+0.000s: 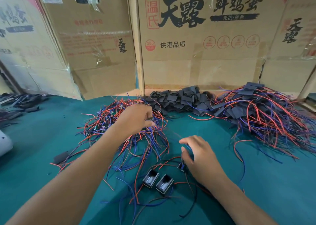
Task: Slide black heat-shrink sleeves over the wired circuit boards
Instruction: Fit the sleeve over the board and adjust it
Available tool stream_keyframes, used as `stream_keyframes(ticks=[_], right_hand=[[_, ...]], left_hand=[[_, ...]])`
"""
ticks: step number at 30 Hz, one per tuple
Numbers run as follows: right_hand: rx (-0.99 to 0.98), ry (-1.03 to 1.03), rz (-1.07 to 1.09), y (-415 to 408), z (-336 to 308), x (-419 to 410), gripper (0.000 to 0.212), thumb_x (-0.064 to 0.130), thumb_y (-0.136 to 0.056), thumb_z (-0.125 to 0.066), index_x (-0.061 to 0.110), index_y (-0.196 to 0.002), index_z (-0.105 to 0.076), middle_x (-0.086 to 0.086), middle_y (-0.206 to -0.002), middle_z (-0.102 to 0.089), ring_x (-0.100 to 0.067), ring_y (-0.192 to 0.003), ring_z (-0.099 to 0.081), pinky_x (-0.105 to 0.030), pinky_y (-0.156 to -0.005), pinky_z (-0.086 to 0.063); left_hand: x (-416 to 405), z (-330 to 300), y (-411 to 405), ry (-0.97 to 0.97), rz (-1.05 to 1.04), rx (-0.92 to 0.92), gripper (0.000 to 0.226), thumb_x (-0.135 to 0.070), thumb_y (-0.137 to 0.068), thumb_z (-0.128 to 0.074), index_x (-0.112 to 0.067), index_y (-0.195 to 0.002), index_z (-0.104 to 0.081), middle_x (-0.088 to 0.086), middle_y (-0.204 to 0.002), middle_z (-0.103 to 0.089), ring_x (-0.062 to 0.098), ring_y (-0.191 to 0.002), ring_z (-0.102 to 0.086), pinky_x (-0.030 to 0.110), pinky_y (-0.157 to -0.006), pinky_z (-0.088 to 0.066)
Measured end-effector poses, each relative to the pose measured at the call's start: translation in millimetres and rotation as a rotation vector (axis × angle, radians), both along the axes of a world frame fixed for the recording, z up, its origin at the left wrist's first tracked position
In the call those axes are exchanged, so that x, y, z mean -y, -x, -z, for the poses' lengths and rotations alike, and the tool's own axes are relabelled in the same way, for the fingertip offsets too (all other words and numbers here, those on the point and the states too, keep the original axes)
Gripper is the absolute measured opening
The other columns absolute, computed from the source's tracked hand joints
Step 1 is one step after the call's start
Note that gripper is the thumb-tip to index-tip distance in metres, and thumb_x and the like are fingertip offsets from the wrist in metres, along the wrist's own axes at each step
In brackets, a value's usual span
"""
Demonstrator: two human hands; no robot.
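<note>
Reaching into the tangle of wired boards (119,122), my left hand (136,116) has its grip pinched on wires there. My right hand (198,154) rests on the green bench (42,134), its grip curled round a small board (181,166) with red and blue leads. Two sleeved boards (158,182) lie just beside it. Loose black sleeves (181,99) are heaped behind, between the tangle and a sleeved pile (266,111).
</note>
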State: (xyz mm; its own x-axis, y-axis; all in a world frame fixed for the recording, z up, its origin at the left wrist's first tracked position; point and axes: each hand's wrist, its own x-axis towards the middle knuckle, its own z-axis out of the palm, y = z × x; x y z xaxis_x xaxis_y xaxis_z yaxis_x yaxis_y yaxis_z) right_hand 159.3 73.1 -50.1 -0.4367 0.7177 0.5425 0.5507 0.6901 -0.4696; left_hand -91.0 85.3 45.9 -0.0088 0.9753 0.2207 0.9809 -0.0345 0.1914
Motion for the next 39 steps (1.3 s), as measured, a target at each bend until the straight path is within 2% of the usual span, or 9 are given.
stream_keyframes(ticks=[4, 8, 12, 14, 18, 21, 27, 33, 39], right_hand=[[-0.018, -0.011, 0.000, 1.4, 0.1, -2.4, 0.016, 0.012, -0.088, -0.062, 0.015, -0.104, -0.064, 0.004, -0.102, -0.064, -0.018, -0.099, -0.057, -0.040, -0.086, -0.047], [-0.044, 0.000, 0.032, -0.2, 0.1, -2.8, 0.015, 0.014, -0.089, -0.062, 0.017, -0.104, -0.063, 0.006, -0.101, -0.062, -0.013, -0.099, -0.054, -0.038, -0.085, -0.047], [-0.040, 0.029, 0.029, 0.9, 1.9, -2.1, 0.014, 0.014, -0.090, -0.061, 0.018, -0.103, -0.062, 0.007, -0.100, -0.061, -0.014, -0.097, -0.055, -0.038, -0.086, -0.046], [-0.034, 0.060, 0.019, 1.4, 2.8, -2.3, 0.013, 0.016, -0.092, -0.059, 0.019, -0.103, -0.061, 0.008, -0.101, -0.061, -0.014, -0.099, -0.054, -0.038, -0.088, -0.046], [-0.042, 0.082, 0.015, 0.0, 3.2, -4.7, 0.013, 0.015, -0.092, -0.059, 0.017, -0.105, -0.062, 0.006, -0.102, -0.061, -0.016, -0.100, -0.056, -0.039, -0.091, -0.046], [-0.049, 0.074, 0.021, 0.1, 2.6, -5.7, 0.014, 0.011, -0.090, -0.061, 0.014, -0.103, -0.064, 0.004, -0.101, -0.063, -0.019, -0.098, -0.058, -0.041, -0.091, -0.047], [-0.078, 0.084, 0.019, -0.2, 1.2, -4.9, 0.015, 0.013, -0.090, -0.062, 0.016, -0.105, -0.064, 0.007, -0.102, -0.063, -0.016, -0.100, -0.058, -0.037, -0.092, -0.047], [-0.224, 0.182, -0.089, -1.5, -0.6, -3.7, 0.026, 0.025, -0.087, -0.063, 0.024, -0.113, -0.058, 0.013, -0.102, -0.064, -0.003, -0.102, -0.058, -0.017, -0.089, -0.042], [-0.331, 0.168, -0.275, 0.3, -1.8, 1.1, 0.032, 0.044, -0.089, -0.059, 0.031, -0.118, -0.052, 0.013, -0.095, -0.065, -0.011, -0.096, -0.064, -0.019, -0.085, -0.044]], left_hand=[[12.2, -42.8, 2.2, -0.111, 0.002, 0.458, 0.028, -0.034, -0.076, -0.085, -0.017, -0.087, -0.066, 0.000, -0.074, -0.066, 0.013, -0.064, -0.056, 0.027, -0.065, -0.044], [32.1, -66.0, -0.4, -0.123, 0.053, 0.860, 0.021, -0.038, -0.079, -0.079, -0.019, -0.089, -0.074, 0.008, -0.071, -0.068, 0.013, -0.060, -0.052, 0.027, -0.061, -0.040], [44.4, -51.2, -14.4, 0.056, 0.155, 1.696, 0.022, -0.033, -0.084, -0.066, -0.014, -0.075, -0.071, 0.000, -0.070, -0.057, 0.009, -0.057, -0.051, 0.019, -0.053, -0.047], [49.9, -29.5, -25.6, 0.106, 0.176, 1.987, 0.024, -0.035, -0.083, -0.064, -0.013, -0.078, -0.071, -0.003, -0.073, -0.058, 0.006, -0.060, -0.053, 0.017, -0.056, -0.051], [57.1, 12.3, -53.6, 0.089, 0.143, 2.253, 0.030, -0.035, -0.076, -0.066, -0.006, -0.084, -0.071, -0.001, -0.074, -0.064, 0.005, -0.061, -0.061, 0.016, -0.059, -0.055], [58.0, 30.4, -70.8, 0.097, 0.080, 2.344, 0.033, -0.033, -0.075, -0.068, -0.001, -0.083, -0.073, 0.001, -0.072, -0.067, 0.005, -0.060, -0.064, 0.014, -0.058, -0.055], [60.6, 47.6, -86.3, 0.142, 0.043, 2.336, 0.024, -0.015, -0.076, -0.069, -0.003, -0.097, -0.069, 0.010, -0.097, -0.075, 0.008, -0.076, -0.072, 0.017, -0.062, -0.058], [59.4, 55.0, -90.2, 0.040, 0.044, 1.903, 0.030, -0.021, -0.077, -0.073, -0.013, -0.103, -0.062, 0.012, -0.107, -0.075, 0.013, -0.078, -0.071, 0.023, -0.071, -0.058], [62.8, 53.7, -89.3, -0.057, 0.052, 1.816, 0.039, -0.016, -0.070, -0.077, -0.006, -0.104, -0.061, 0.021, -0.101, -0.074, 0.021, -0.076, -0.071, 0.026, -0.072, -0.058]])
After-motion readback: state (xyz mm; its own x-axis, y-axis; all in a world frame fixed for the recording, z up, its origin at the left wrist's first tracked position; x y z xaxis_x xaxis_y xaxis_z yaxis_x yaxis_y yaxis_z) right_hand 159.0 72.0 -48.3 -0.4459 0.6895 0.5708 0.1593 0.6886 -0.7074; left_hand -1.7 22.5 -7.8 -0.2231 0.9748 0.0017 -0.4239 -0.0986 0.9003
